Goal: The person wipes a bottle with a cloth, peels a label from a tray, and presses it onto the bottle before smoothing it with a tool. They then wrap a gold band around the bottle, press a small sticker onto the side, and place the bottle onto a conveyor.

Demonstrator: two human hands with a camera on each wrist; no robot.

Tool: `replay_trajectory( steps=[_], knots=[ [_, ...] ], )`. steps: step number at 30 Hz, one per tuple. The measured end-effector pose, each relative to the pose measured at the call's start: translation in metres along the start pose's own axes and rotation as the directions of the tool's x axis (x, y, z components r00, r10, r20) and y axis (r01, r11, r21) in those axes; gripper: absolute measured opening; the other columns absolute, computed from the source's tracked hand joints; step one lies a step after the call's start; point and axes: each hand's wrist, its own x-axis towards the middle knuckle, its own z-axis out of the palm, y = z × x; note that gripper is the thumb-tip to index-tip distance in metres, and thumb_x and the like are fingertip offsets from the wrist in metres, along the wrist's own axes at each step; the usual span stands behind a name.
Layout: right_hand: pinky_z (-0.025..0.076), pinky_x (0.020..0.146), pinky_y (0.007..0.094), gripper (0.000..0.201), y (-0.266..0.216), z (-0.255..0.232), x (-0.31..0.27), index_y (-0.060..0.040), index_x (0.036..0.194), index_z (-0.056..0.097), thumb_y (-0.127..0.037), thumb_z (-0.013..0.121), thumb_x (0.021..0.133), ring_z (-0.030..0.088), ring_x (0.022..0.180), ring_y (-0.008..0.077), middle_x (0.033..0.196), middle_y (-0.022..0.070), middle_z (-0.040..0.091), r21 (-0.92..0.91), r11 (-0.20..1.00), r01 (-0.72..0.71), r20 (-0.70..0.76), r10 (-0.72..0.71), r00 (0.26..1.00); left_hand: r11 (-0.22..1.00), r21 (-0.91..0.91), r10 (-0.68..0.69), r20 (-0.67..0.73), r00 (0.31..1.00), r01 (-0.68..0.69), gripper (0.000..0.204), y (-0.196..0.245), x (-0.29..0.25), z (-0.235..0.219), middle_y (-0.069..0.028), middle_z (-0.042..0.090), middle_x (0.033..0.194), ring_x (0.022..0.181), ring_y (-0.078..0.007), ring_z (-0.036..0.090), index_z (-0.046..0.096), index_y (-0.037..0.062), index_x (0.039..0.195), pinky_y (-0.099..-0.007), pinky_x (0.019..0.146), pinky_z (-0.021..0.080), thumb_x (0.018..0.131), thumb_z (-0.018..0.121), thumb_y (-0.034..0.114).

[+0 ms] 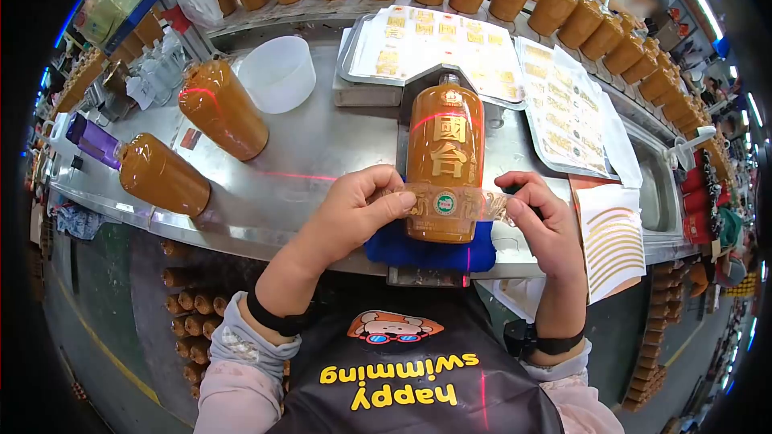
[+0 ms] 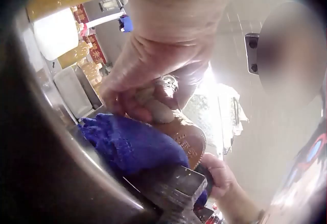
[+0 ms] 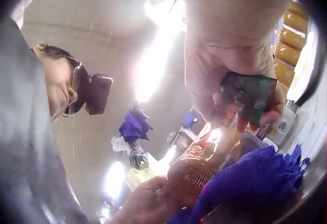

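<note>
A glossy brown bottle with gold characters lies on a blue cloth, its neck pointing away from me. Across its lower part runs a clear decal strip with gold patterning and a round green emblem. My left hand pinches the strip's left end between thumb and fingers. At the other end, my right hand pinches the strip beside the bottle. A dark green flat piece is tucked in the fingers of the right hand in the right wrist view.
Two brown bottles lie at left near a white plastic tub. Decal sheets lie on a tray behind the bottle, with more sheets at right. A sheet of gold arcs lies by the sink. Bottles line the back.
</note>
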Motion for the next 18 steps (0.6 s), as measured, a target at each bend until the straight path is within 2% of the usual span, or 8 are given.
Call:
replay_trajectory(
  steps=[4,7,10,13,18],
  knots=[
    [0.042,0.083,0.0262,0.014,0.003,0.001,0.002,-0.0004,0.080,0.060,-0.010,0.062,0.091,0.054,0.094,0.0130,0.110,0.0105,0.060,0.006,1.000,-0.002,0.003,0.002,1.000,1.000,-0.024,0.006,-0.032,0.999,-0.007,0.019,-0.003,0.001,0.002,0.0077,0.047,0.070,0.065,-0.0013,0.038,0.059,0.0047,0.084,-0.0208,0.056,0.033,0.092,0.066,0.021],
    [0.042,0.083,0.0264,0.015,0.006,0.001,0.003,-0.0004,0.081,0.060,-0.010,0.063,0.091,0.054,0.093,0.0131,0.110,0.0105,0.060,0.002,1.000,0.005,0.006,-0.005,1.000,0.998,0.021,-0.058,0.008,0.998,0.057,0.017,-0.002,0.001,-0.003,0.0035,0.057,0.083,0.080,-0.0034,0.051,0.059,0.0057,0.089,-0.0211,0.074,0.043,0.094,0.064,0.021],
    [0.042,0.083,0.0264,0.016,0.009,0.000,0.004,-0.0004,0.081,0.059,-0.011,0.063,0.091,0.053,0.093,0.0131,0.110,0.0104,0.060,0.008,1.000,0.004,0.006,-0.004,1.000,0.998,0.032,-0.062,0.003,0.998,0.062,0.017,-0.001,0.001,-0.002,0.0036,0.058,0.083,0.079,-0.0030,0.051,0.058,0.0057,0.088,-0.0206,0.073,0.043,0.094,0.064,0.021],
    [0.042,0.083,0.0262,0.016,0.011,0.001,0.005,-0.0004,0.081,0.059,-0.012,0.064,0.091,0.053,0.093,0.0129,0.110,0.0100,0.060,0.012,1.000,-0.001,0.005,0.001,1.000,0.998,0.054,0.025,-0.055,0.998,-0.022,0.021,-0.005,0.003,0.003,0.0067,0.045,0.068,0.064,-0.0023,0.038,0.058,0.0040,0.082,-0.0222,0.056,0.034,0.092,0.065,0.021],
    [0.043,0.081,0.0252,0.016,0.013,0.004,0.008,-0.0005,0.081,0.059,-0.011,0.063,0.091,0.053,0.091,0.0115,0.110,0.0090,0.060,-0.005,1.000,-0.018,0.017,0.018,1.000,0.998,0.057,0.029,-0.054,0.998,-0.026,0.021,-0.009,0.005,0.002,0.0066,0.045,0.067,0.064,-0.0022,0.038,0.057,0.0039,0.081,-0.0222,0.055,0.033,0.092,0.065,0.020]
  ],
)
